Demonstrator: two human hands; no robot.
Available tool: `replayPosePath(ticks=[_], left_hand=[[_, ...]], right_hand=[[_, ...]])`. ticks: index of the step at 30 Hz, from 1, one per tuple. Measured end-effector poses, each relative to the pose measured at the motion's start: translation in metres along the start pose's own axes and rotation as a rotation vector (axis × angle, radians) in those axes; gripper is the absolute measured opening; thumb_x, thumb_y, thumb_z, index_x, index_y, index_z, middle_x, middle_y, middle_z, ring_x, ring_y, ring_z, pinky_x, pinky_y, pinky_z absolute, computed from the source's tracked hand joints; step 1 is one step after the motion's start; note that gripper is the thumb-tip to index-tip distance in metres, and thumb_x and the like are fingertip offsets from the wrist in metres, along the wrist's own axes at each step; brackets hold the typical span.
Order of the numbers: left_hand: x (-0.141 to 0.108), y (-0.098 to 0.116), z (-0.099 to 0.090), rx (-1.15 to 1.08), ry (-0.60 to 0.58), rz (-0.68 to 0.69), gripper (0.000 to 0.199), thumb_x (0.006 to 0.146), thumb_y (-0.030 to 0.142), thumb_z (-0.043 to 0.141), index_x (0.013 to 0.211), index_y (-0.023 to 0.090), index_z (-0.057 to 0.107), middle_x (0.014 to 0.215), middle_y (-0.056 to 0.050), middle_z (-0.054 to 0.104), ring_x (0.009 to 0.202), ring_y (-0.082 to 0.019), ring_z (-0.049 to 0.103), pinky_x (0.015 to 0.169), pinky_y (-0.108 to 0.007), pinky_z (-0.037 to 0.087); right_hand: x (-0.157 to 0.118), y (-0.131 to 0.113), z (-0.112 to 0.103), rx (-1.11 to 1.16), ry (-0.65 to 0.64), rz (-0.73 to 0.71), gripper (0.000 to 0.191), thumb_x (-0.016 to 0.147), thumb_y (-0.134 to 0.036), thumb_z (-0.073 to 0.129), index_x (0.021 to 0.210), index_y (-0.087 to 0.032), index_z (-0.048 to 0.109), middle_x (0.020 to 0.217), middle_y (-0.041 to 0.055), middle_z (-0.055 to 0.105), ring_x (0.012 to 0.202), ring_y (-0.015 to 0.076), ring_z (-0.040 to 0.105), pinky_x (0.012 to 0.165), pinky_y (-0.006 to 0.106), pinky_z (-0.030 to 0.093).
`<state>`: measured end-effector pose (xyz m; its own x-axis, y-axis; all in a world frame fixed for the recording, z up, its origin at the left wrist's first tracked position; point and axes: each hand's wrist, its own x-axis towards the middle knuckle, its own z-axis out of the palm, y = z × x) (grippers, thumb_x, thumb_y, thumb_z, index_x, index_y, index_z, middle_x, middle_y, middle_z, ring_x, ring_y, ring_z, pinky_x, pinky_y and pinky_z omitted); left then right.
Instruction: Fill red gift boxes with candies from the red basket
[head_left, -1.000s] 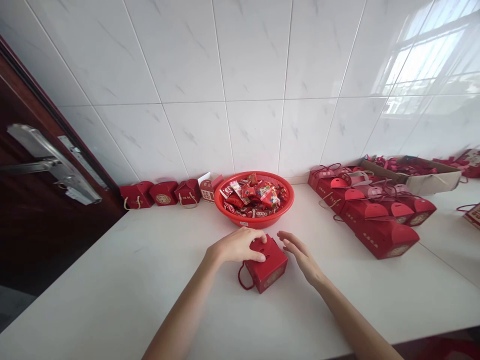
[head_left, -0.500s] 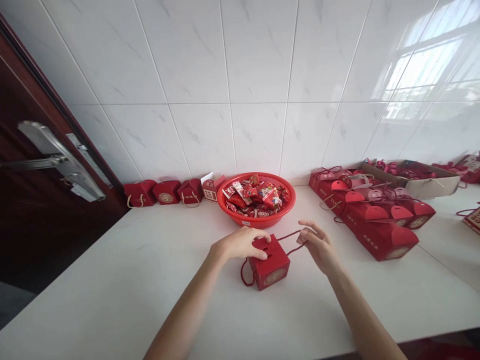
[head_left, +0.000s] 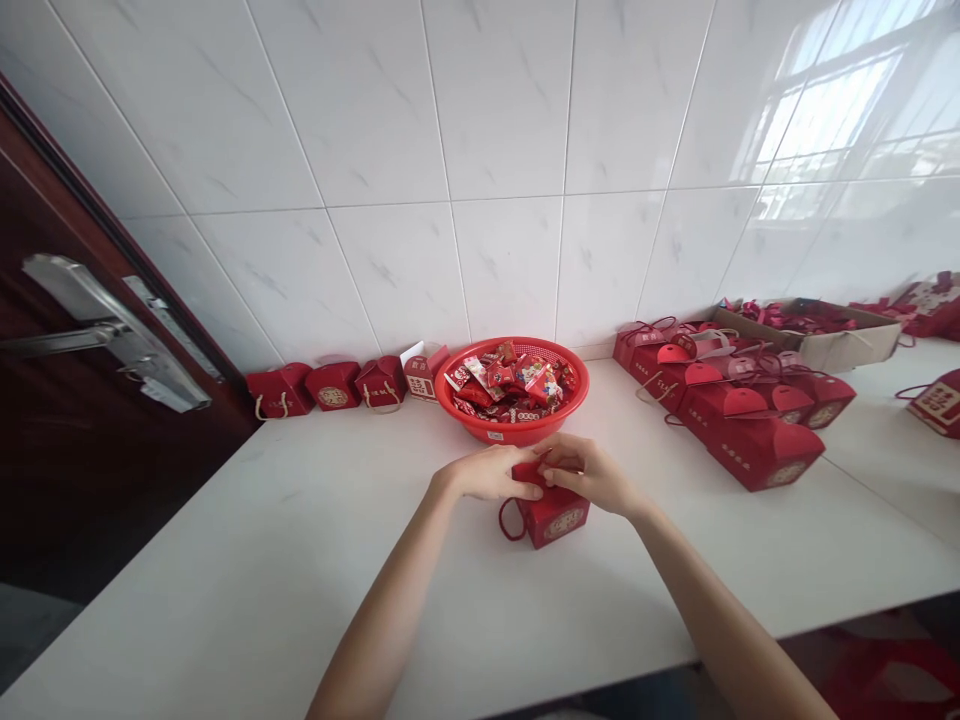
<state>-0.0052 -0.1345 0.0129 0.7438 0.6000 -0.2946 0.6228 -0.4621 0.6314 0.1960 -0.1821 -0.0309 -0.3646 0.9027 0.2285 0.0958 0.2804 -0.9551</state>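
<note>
A small red box (head_left: pixel 555 519) with a gold emblem stands on the white table (head_left: pixel 300 560), in front of the candy basin. My left hand (head_left: pixel 495 474) lies over the left part of its top, fingers closed on the box. My right hand (head_left: pixel 581 470) is at the top of the box, its thumb and fingers pinched together close to my left fingers; what they pinch is too small to make out. A dark red cord loop (head_left: pixel 512 521) hangs at the box's left side.
Behind the box sits a red basin (head_left: pixel 513 432) of wrapped candies. Several red boxes (head_left: pixel 332 386) line the wall at the left. More red boxes (head_left: pixel 765 455) are grouped at the right, by an open carton (head_left: pixel 855 345). A door handle (head_left: pixel 67 340) shows at far left.
My right hand has moved left from beside the box to its top. The cord stretched out to the right is no longer visible. The box appears slightly higher and further right in view.
</note>
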Motion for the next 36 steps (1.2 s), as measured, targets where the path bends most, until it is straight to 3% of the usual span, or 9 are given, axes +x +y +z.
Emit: replayPosePath(ticks=[4,8,14,17,23,29,32,36], left_hand=[[0.003,-0.014,-0.004,-0.115,-0.074,0.056,0.063,0.076,0.036,0.071,0.137,0.026,0.056,0.124,-0.005,0.065,0.089,-0.020,0.065,0.077,-0.030,0.051],[-0.010,-0.014,-0.013,-0.227,-0.003,0.088,0.070,0.072,0.031,0.075,0.139,0.024,0.055,0.130,-0.010,0.061,0.082,-0.017,0.064,0.072,-0.031,0.053],[-0.039,0.015,-0.024,-0.598,0.196,0.262,0.056,0.088,0.037,0.065,0.139,0.017,0.053,0.102,-0.010,0.073,0.102,-0.025,0.068,0.096,-0.044,0.051],[-0.037,0.023,-0.020,-0.663,0.200,0.284,0.055,0.089,0.038,0.065,0.139,0.018,0.053,0.114,-0.012,0.072,0.115,-0.028,0.064,0.103,-0.047,0.048],[-0.026,0.028,-0.011,-0.735,0.218,0.321,0.059,0.089,0.045,0.067,0.142,0.024,0.052,0.154,-0.012,0.044,0.129,-0.032,0.055,0.109,-0.045,0.045],[-0.031,0.032,-0.008,-0.728,0.237,0.350,0.077,0.087,0.063,0.062,0.152,0.027,0.039,0.166,-0.011,0.021,0.142,-0.040,0.038,0.115,-0.050,0.037],[-0.030,0.033,-0.005,-0.750,0.241,0.383,0.080,0.086,0.064,0.061,0.153,0.029,0.036,0.168,-0.007,0.012,0.144,-0.041,0.035,0.116,-0.049,0.036],[-0.025,0.033,0.000,-0.773,0.237,0.427,0.076,0.088,0.060,0.062,0.153,0.030,0.037,0.167,-0.007,0.017,0.146,-0.040,0.031,0.114,-0.049,0.040]], right_hand=[[0.000,0.007,0.001,-0.032,0.046,-0.004,0.026,0.082,-0.034,0.070,0.103,-0.020,0.065,0.087,0.0042,0.072,0.078,0.0191,0.070,0.077,0.036,0.058],[-0.002,0.006,0.003,0.000,0.099,0.013,0.028,0.084,-0.041,0.069,0.102,-0.020,0.063,0.087,0.0044,0.073,0.071,0.0176,0.069,0.074,0.036,0.059],[-0.001,0.000,0.003,0.023,0.121,0.038,0.033,0.084,-0.047,0.069,0.103,-0.021,0.063,0.081,0.0026,0.072,0.068,0.0172,0.068,0.070,0.034,0.058],[0.001,-0.009,0.001,0.062,0.110,-0.008,0.032,0.085,-0.047,0.069,0.102,-0.020,0.064,0.084,0.0031,0.072,0.072,0.0178,0.069,0.071,0.034,0.058],[0.005,-0.031,-0.001,0.052,0.141,-0.045,0.024,0.086,-0.037,0.067,0.103,-0.020,0.063,0.082,0.0029,0.071,0.078,0.0201,0.071,0.077,0.038,0.058],[0.006,-0.044,0.002,-0.070,0.205,-0.058,0.032,0.083,-0.023,0.062,0.115,-0.022,0.056,0.077,-0.0010,0.064,0.073,0.0178,0.066,0.070,0.034,0.054],[0.007,-0.046,0.003,-0.111,0.235,-0.076,0.039,0.080,-0.021,0.062,0.118,-0.022,0.053,0.080,-0.0008,0.063,0.072,0.0165,0.063,0.066,0.031,0.051],[0.013,-0.043,0.006,-0.335,0.348,-0.043,0.036,0.075,-0.013,0.057,0.110,-0.022,0.058,0.067,-0.0055,0.056,0.059,0.0129,0.052,0.057,0.026,0.041]])
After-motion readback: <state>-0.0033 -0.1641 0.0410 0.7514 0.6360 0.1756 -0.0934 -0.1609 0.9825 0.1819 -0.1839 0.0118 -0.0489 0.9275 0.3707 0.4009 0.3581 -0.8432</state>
